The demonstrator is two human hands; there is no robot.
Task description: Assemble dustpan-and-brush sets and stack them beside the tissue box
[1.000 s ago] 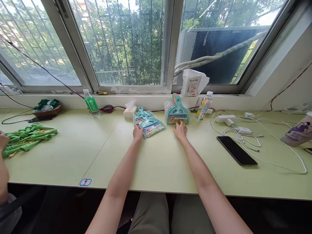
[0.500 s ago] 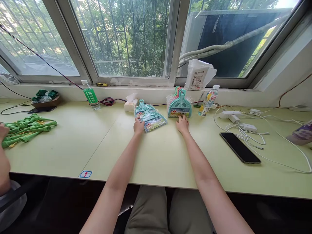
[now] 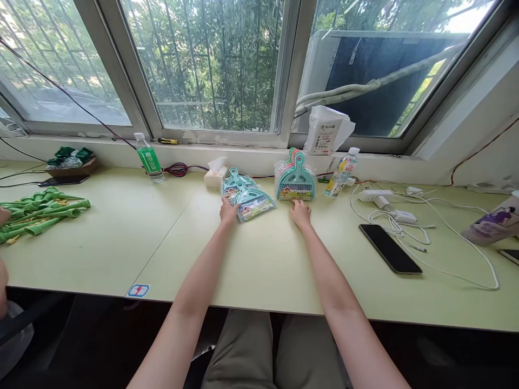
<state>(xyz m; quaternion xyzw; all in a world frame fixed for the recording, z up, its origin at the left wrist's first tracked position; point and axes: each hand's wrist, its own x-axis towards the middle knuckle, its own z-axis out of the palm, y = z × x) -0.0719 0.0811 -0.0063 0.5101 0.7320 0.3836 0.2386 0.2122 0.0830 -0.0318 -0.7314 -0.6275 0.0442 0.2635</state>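
Two mini dustpan-and-brush sets [image 3: 255, 202], light teal and wrapped in clear plastic, lie overlapping on the table. My left hand [image 3: 229, 210] is closed on the left edge of the nearer one, its thumb on top. To the right, a stack of similar dustpan sets [image 3: 295, 178] stands upright against the wall, teal in front with red and green edges behind. Just in front of its base rests my right hand [image 3: 300, 213], palm down and fingers apart, holding nothing. Whether its fingertips touch the stack is hard to tell.
Beside the stack stand a drink bottle [image 3: 343, 173] and a tissue pack [image 3: 329, 129] on the sill. A phone [image 3: 390, 248] and white cables [image 3: 399, 221] lie right. A water bottle [image 3: 149, 158], green rolled items [image 3: 44, 213] and another person's arm [image 3: 3, 281] are left.
My right hand has drawn back slightly from the base of the upright stack. My left hand stays on the wrapped set. The whole view has shifted a little.
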